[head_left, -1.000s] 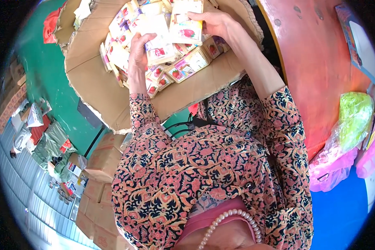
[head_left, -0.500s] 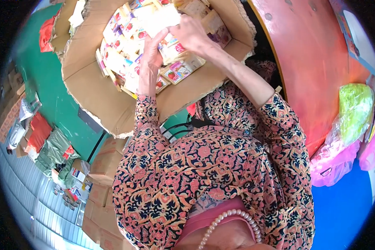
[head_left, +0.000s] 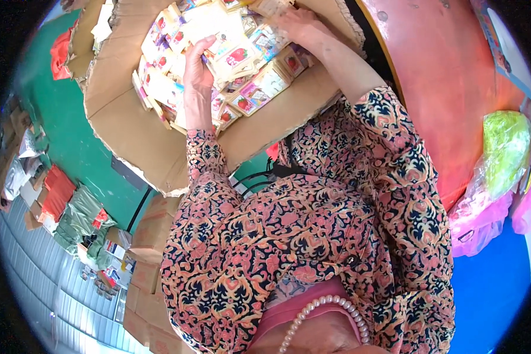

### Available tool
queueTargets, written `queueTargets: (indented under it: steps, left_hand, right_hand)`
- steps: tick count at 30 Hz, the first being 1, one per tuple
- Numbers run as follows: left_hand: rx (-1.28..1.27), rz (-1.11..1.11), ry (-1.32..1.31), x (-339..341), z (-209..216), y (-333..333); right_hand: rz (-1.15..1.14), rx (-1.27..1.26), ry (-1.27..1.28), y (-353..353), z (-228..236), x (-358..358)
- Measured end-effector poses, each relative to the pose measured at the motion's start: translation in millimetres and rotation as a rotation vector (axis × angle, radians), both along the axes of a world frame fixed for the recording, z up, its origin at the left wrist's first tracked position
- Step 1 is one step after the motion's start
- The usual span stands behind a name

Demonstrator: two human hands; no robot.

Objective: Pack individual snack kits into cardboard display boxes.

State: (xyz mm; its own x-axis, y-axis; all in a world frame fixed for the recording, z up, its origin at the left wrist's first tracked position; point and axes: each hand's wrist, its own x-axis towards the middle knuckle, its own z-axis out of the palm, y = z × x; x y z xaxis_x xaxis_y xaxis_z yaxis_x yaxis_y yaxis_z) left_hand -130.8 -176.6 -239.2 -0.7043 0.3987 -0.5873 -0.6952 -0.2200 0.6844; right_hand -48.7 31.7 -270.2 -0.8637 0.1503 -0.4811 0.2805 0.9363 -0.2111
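Note:
My left hand (head_left: 198, 71) is closed around the left side of a stack of small picture tiles (head_left: 236, 57), thumb on top. The top tile carries a red strawberry picture and pale wood-coloured edges show below it. My right hand (head_left: 299, 25) reaches to the far right part of the pile, its bent fingers down among pale tiles; its fingertips are partly hidden, so what they grip is unclear. Both hands are inside a large cardboard box (head_left: 124, 109) holding many such tiles, several in loose stacks (head_left: 255, 99). Glare washes out the pile's middle.
A red tabletop (head_left: 436, 100) with a dark-yellow edge stands right of the box. Green-filled clear plastic (head_left: 504, 147) and pink plastic bags (head_left: 484, 224) lie beyond it. Stacked cartons (head_left: 150, 295) are at lower left. The floor is green (head_left: 71, 141), with piled goods (head_left: 82, 212) farther left.
My right hand has left the spot beside my left hand and moved right to the box's far right side. My left hand has shifted slightly left, and the strawberry-topped stack shows more fully.

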Motion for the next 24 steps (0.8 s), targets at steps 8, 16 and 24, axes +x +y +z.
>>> queueTargets:
  steps: [8, 16, 24]
  left_hand:
    - [0.068, 0.029, 0.027, -7.1, -5.5, -9.7]
    - [0.132, 0.123, 0.047, -15.9, 14.9, -14.5]
    - [0.156, -0.009, 0.302, -2.1, 74.5, 15.0]
  right_hand:
    - [0.663, 0.417, 0.447, 16.3, 40.3, 17.1]
    - [0.068, -0.449, 0.432, 32.9, 200.0, 11.0]
    - [-0.16, -1.088, 0.68, 44.4, 178.5, 52.5]
